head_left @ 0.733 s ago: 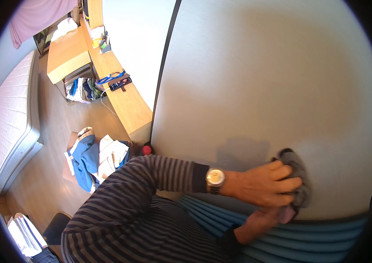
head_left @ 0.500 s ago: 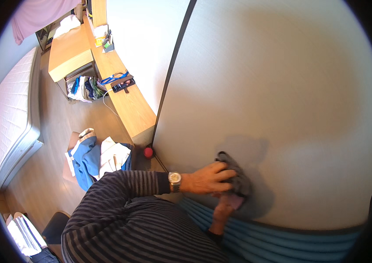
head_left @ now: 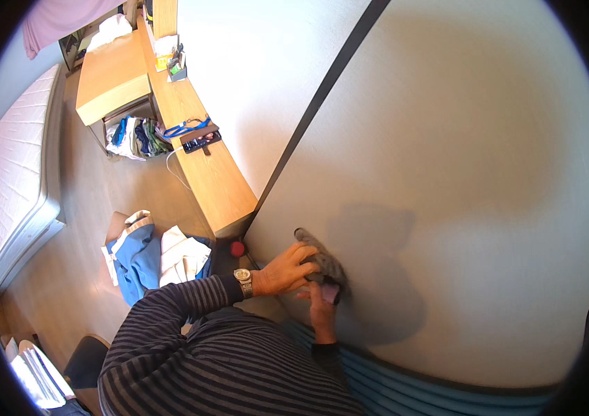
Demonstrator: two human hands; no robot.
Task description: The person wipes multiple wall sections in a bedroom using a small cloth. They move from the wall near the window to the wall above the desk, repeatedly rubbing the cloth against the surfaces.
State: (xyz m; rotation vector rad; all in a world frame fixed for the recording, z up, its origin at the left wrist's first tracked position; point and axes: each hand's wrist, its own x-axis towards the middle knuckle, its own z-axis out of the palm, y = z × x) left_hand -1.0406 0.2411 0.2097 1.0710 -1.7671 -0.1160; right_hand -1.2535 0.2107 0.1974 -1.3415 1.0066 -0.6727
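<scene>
A small, crumpled bundle of dark grey cloth (head_left: 327, 262) is held up in front of the pale upright panel (head_left: 447, 208). Its exact kind is unclear; a thin dark loop sticks out at the upper end and a mauve patch shows at the lower one. My left hand (head_left: 286, 269), with a metal wristwatch (head_left: 243, 279) at the wrist, grips the bundle from the left, fingers curled over it. From below, my right hand (head_left: 321, 317) holds the lower end by the mauve patch; some of its fingers are hidden behind the cloth.
Folded blue and cream clothes (head_left: 136, 260) lie at left, near a red ball-shaped object (head_left: 237, 248). A wooden desk (head_left: 221, 187) carries a phone (head_left: 201, 141) and blue lanyard. Beyond are a bare mattress (head_left: 13, 166) and a crate of clothes (head_left: 135, 139). Blue ribbed material (head_left: 405, 381) runs below the panel.
Both hands have shifted left and slightly up with the grey cloth, closer to my body and the desk end. The view has turned, so the panel's dark edge leans more.
</scene>
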